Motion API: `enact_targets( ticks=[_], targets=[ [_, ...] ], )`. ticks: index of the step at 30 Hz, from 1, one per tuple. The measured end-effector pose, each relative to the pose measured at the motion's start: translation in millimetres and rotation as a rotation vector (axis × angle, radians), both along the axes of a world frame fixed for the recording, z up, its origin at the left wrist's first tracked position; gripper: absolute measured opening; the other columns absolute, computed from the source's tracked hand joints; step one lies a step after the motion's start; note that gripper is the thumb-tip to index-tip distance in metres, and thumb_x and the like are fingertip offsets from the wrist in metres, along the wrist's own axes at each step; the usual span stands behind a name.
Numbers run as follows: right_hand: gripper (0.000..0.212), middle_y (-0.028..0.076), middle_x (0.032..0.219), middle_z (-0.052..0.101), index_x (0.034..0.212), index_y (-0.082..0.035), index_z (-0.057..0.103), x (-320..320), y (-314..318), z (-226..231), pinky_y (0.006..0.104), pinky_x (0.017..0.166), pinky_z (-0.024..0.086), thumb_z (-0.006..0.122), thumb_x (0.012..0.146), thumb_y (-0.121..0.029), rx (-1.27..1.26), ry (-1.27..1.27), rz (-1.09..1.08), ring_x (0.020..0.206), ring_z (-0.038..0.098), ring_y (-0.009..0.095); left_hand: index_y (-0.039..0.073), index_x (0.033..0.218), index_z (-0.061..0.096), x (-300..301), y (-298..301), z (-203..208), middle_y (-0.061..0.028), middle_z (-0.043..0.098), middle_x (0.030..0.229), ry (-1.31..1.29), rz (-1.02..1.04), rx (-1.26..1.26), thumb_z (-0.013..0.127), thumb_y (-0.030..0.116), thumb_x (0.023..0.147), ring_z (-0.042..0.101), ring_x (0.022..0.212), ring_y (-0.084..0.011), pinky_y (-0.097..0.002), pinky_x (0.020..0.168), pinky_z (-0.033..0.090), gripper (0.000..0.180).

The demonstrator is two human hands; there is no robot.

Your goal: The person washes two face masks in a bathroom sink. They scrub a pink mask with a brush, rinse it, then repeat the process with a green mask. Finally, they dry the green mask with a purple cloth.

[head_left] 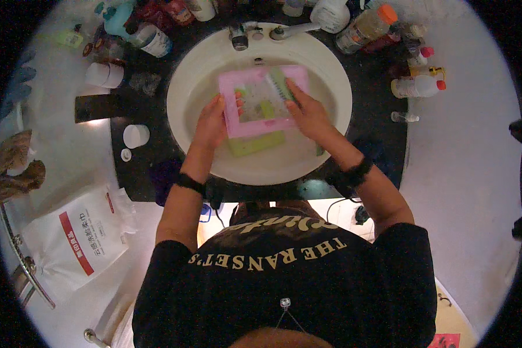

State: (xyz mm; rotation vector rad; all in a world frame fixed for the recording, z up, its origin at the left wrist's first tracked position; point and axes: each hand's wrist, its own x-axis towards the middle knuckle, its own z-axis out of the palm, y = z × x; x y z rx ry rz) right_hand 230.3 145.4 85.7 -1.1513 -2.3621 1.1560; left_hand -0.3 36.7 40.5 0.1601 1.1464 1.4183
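Observation:
Over the washbasin (pixel 182 124) I hold a rectangular pink-rimmed plastic lid (pixel 254 129) with a see-through middle. My left hand (pixel 213 120) is closed on its left side, with fingers showing through the clear part. My right hand (pixel 309 115) is closed round a green brush (pixel 279 84), whose pale bristles lie against the lid's upper right part. Beneath the lid, a yellow-green rectangular plastic piece (pixel 258 145) rests in the basin, partly hidden. Whether it is a box or a flat piece I cannot tell.
A tap (pixel 238 37) rises at the basin's far edge. Bottles crowd the dark counter, including an orange-capped one (pixel 365 29) and a white one (pixel 417 86) at right. A white jar (pixel 136 136) stands at left. A white package (pixel 84 238) hangs at lower left.

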Motion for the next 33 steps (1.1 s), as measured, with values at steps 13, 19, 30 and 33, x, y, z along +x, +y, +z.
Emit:
enact_targets(
  ticks=[13, 19, 30, 33],
  targets=[
    [0.056, 0.014, 0.137, 0.053, 0.148, -0.016, 0.035, 55, -13, 17, 0.0306, 0.096, 0.042, 0.055, 0.096, -0.017, -0.106, 0.056, -0.162, 0.112, 0.055, 0.017, 0.002, 0.122, 0.056, -13, 79, -4, -0.0076, 0.065, 0.115, 0.301, -0.325, 0.1, 0.048, 0.026, 0.101, 0.063, 0.089, -0.0169, -0.0312, 0.082, 0.053, 0.033],
    [0.056, 0.016, 0.14, 0.05, 0.147, -0.013, 0.036, 53, -15, 14, 0.0314, 0.101, 0.039, 0.057, 0.095, -0.015, -0.152, 0.082, -0.137, 0.124, 0.05, 0.02, 0.001, 0.129, 0.052, -40, 39, 25, -0.0086, 0.065, 0.115, 0.373, -0.298, 0.016, 0.044, 0.021, 0.101, 0.063, 0.091, -0.0162, -0.0293, 0.082, 0.052, 0.035],
    [0.057, 0.019, 0.138, 0.05, 0.146, -0.01, 0.036, 30, -11, -1, 0.0355, 0.1, 0.042, 0.058, 0.094, -0.014, -0.086, 0.15, -0.045, 0.122, 0.052, 0.029, 0.003, 0.124, 0.053, -76, -57, 56, -0.0106, 0.065, 0.116, 0.391, 0.07, -0.032, 0.045, 0.021, 0.102, 0.063, 0.09, -0.0167, -0.0308, 0.081, 0.053, 0.029],
    [0.059, 0.023, 0.135, 0.051, 0.146, -0.009, 0.035, 26, -9, -9, 0.042, 0.1, 0.044, 0.058, 0.092, -0.018, -0.122, 0.098, -0.031, 0.12, 0.053, 0.039, 0.003, 0.123, 0.052, -80, -59, 56, -0.0111, 0.065, 0.116, 0.374, 0.145, -0.036, 0.046, 0.02, 0.102, 0.064, 0.09, -0.0171, -0.0314, 0.081, 0.053, 0.028]
  ],
)
